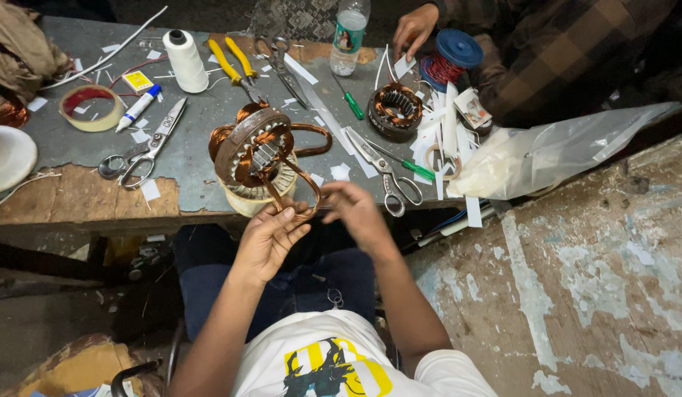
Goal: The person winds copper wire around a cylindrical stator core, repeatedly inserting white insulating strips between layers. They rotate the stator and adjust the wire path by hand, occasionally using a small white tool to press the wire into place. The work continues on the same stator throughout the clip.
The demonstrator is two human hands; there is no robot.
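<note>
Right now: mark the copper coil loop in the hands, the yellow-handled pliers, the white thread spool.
copper coil loop (309, 192), head view, on the loop's right strand above the hands.
yellow-handled pliers (225, 60), head view, on the left handle.
white thread spool (186, 65), head view, mid-body.

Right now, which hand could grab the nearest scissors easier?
Probably the right hand. It sits just beside the scissors at the table edge, while the left hand is farther away, cradling the copper coil loop.

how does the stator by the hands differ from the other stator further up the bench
The near stator stands tilted on a pale ring with loose copper loops hanging out, one held by the left hand and right hand. The far stator lies flat, looks smaller and is untouched. Both carry copper windings.
</note>
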